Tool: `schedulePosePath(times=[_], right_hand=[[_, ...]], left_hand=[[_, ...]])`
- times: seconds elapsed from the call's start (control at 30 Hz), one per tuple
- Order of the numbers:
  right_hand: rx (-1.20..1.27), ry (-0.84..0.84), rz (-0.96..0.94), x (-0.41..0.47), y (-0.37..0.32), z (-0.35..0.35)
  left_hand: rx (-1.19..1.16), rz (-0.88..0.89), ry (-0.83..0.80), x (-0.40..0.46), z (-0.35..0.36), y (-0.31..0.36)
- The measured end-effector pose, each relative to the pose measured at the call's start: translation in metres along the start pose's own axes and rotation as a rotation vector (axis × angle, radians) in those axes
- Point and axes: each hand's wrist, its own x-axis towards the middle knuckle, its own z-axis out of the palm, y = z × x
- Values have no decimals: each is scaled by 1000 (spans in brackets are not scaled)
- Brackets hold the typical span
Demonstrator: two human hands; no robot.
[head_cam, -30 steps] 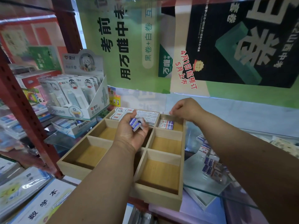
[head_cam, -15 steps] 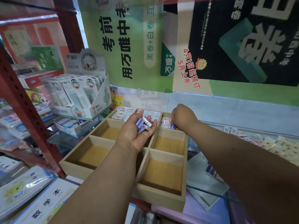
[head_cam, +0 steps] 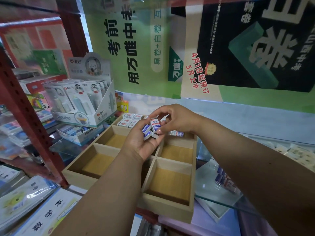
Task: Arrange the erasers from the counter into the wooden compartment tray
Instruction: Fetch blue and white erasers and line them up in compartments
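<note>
The wooden compartment tray [head_cam: 167,211] sits on the shelf in front of me. Its far-left compartment holds several white-and-blue erasers [head_cam: 129,120]; the far-right one holds a few erasers [head_cam: 177,133]. Above the tray's middle my left hand [head_cam: 144,142] lies palm up, fingers cupped around a small pile of erasers [head_cam: 148,131]. My right hand [head_cam: 177,119] reaches over that palm and pinches one upright eraser [head_cam: 156,125] between thumb and fingers. The near compartments show bare wood.
A white display box of correction tapes [head_cam: 81,104] stands left of the tray, beside a red shelf post [head_cam: 25,116]. A glass shelf [head_cam: 219,184] with more packaged erasers extends to the right. Booklets [head_cam: 34,210] lie at the lower left. Posters cover the back wall.
My right hand has left the far-right compartment and come back over my left palm, where it now pinches one eraser. The left hand stayed above the tray.
</note>
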Motion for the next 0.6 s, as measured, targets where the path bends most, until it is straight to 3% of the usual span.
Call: schedulePosePath(times=[0.1, 0.2, 0.3, 0.6], right_hand=[[-103, 160, 16, -1, 3, -14], [-369, 303, 198, -4, 16, -40], [-642, 185, 378, -10, 36, -49], [-776, 67, 492, -19, 78, -30]], left_hand=[[17, 2, 48, 1, 1, 1], [8, 16, 112, 5, -2, 2], [9, 17, 125, 5, -2, 1], [-17, 25, 143, 6, -4, 1]])
